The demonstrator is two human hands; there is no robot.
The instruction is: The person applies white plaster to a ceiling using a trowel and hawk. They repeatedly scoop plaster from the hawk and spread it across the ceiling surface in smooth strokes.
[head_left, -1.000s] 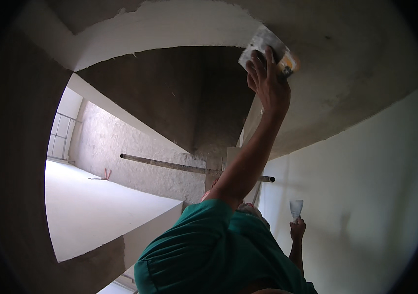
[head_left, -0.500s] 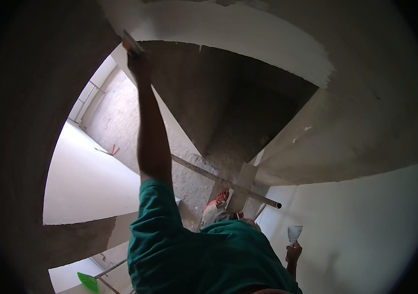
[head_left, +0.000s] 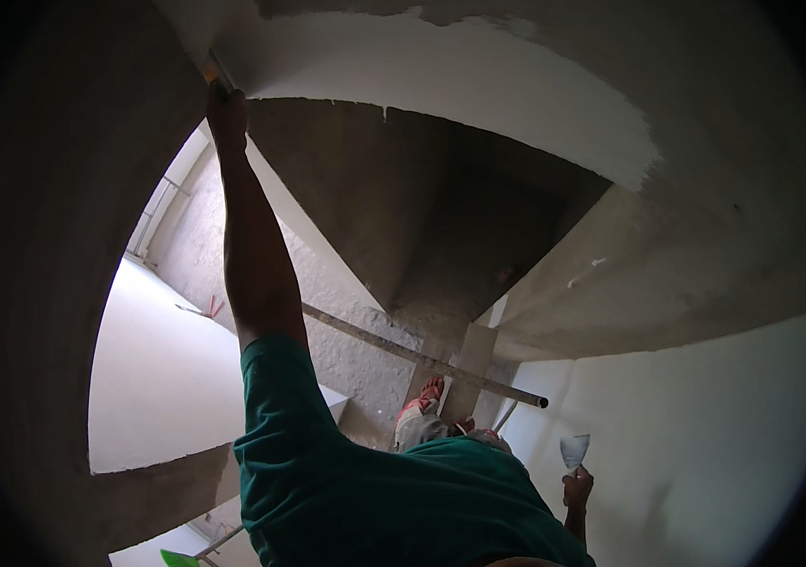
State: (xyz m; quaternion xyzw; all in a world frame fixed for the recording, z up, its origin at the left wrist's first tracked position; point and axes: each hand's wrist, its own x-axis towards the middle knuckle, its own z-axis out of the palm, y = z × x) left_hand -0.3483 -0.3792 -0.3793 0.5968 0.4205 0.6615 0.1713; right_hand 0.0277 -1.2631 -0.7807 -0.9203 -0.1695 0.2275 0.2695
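Observation:
My left arm stretches far up toward the top left, and my left hand (head_left: 226, 113) is closed around a plastering trowel (head_left: 220, 72). The trowel's thin blade is seen nearly edge-on against the upper wall surface, close to a corner. A pale coat of plaster (head_left: 478, 90) spreads in a curved band to the right of it, with a ragged edge over the grey-brown surface. Low on the right, my right hand (head_left: 577, 487) grips the handle of a putty knife (head_left: 574, 452), its wide blade pointing up and smeared with whitish material.
My feet (head_left: 433, 389) stand on a plank (head_left: 469, 364) high above the rough floor (head_left: 355, 369). A metal pole (head_left: 393, 342) crosses just ahead of them. White wall (head_left: 705, 425) rises on the right. A green broom head (head_left: 179, 558) shows at lower left.
My left hand with the trowel has moved left and slightly up, along the plaster. The right hand with the putty knife has shifted a little to the right in view.

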